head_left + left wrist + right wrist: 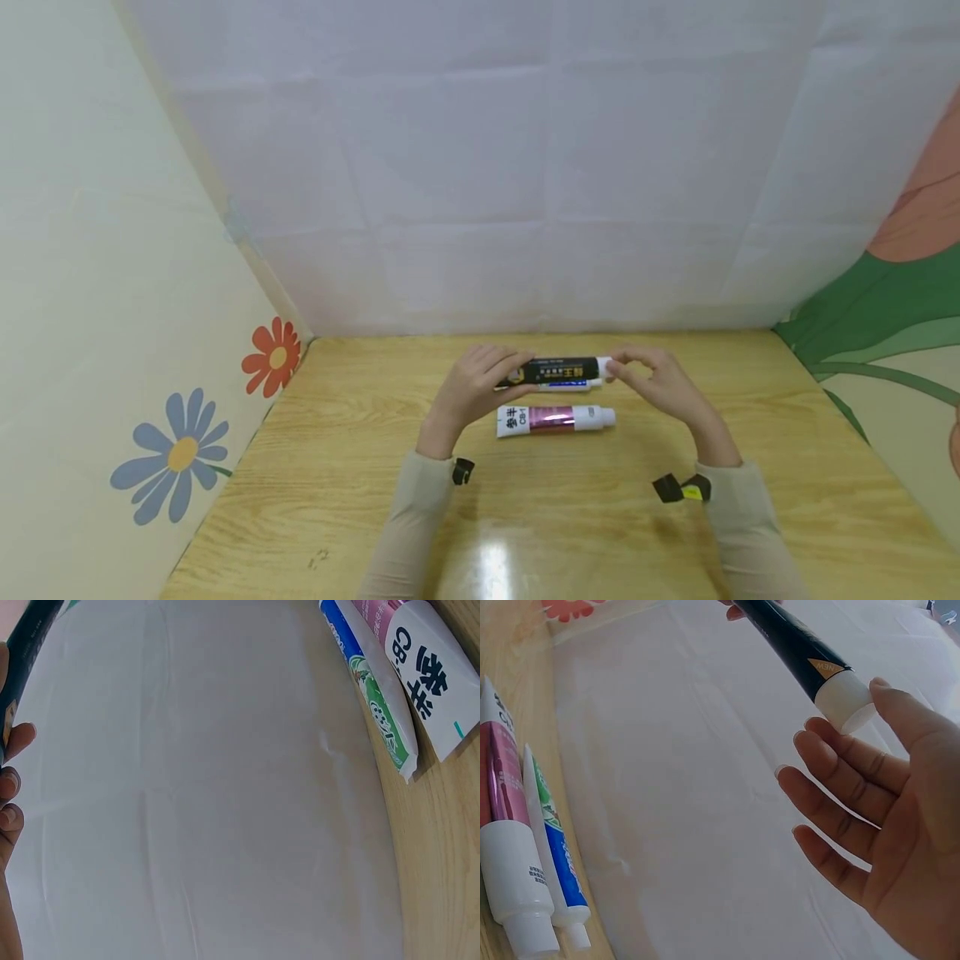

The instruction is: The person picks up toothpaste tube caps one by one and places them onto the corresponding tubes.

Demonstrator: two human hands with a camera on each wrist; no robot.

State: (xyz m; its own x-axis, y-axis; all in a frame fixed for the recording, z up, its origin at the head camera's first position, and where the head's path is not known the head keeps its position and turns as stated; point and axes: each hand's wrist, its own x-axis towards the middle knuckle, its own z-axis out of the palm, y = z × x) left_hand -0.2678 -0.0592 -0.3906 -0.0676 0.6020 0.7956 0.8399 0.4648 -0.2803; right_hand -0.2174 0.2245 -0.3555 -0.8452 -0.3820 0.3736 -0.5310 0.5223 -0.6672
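Observation:
My left hand (475, 385) grips the flat end of a black toothpaste tube (558, 370), held level above the table. The white cap (844, 701) of that tube is pinched between the thumb and index finger of my right hand (660, 385); its other fingers spread loosely below in the right wrist view. Under the black tube lies a blue, green and white toothpaste tube (375, 705), partly hidden in the head view. Nearer me, a pink and white toothpaste tube (553, 419) lies flat, its cap pointing right. Only some fingertips of the left hand show in the left wrist view.
A wood-grain table (337, 467) spreads beneath both hands. Behind it hangs a creased white sheet (547, 183). Painted flowers decorate the left wall (67, 333), and large green leaves (892, 333) the right one. Black straps (681, 488) sit at the wrists.

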